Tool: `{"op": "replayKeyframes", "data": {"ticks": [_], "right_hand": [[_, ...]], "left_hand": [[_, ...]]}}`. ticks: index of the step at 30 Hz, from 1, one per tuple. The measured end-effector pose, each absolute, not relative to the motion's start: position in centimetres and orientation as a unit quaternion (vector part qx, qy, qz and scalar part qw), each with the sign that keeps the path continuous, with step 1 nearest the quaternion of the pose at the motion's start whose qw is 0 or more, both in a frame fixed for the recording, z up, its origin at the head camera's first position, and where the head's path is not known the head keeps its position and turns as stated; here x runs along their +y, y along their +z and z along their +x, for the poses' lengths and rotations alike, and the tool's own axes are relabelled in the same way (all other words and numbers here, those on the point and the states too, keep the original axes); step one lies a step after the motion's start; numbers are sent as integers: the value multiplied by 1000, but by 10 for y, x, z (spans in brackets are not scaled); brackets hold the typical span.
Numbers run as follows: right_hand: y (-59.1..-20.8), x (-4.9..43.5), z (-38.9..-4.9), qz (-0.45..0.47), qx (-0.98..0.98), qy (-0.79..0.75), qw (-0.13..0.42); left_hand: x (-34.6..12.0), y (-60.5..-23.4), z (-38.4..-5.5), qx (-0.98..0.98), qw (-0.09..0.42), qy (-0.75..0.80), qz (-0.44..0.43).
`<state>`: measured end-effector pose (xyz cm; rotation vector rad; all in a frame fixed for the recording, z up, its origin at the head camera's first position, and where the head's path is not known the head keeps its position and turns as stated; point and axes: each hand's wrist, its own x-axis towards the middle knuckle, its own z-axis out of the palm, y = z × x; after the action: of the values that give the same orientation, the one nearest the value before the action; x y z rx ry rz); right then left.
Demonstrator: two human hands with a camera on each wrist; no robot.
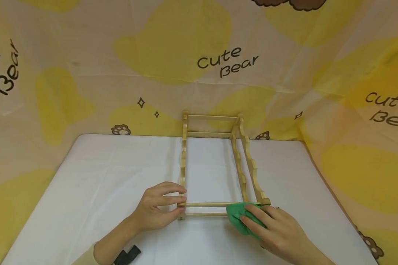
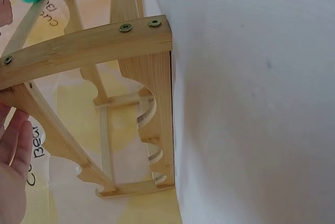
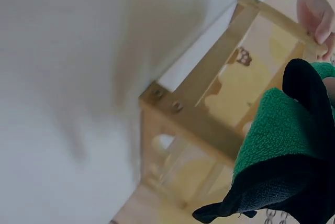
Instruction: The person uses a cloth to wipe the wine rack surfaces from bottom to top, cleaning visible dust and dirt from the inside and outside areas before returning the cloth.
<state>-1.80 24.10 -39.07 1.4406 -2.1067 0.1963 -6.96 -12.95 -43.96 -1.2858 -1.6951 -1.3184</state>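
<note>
on the white counter [image 1: 126, 165], the left hand [image 1: 157, 207] pinches a wooden rack [image 1: 205, 204]; the right hand [image 1: 280, 228] grips a green cloth [image 1: 236, 218] against its front.

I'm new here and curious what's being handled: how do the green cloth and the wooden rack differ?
The cloth is green; the wooden rack is pale tan. The cloth is soft and bunched, the rack a rigid frame with scalloped sides. The rack is clearly larger than the cloth. Both are being handled: the left hand touches the rack, the right hand holds the cloth.
</note>
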Motion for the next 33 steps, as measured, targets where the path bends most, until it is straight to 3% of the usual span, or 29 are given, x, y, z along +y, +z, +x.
{"op": "replayKeyframes", "data": {"ticks": [17, 33], "right_hand": [[-389, 163, -25, 551, -772, 72, 308], [-387, 145, -25, 545, -772, 61, 321]], "left_hand": [[-130, -439, -67, -654, 310, -499, -477], [-131, -442, -67, -654, 300, -505, -476]]}}
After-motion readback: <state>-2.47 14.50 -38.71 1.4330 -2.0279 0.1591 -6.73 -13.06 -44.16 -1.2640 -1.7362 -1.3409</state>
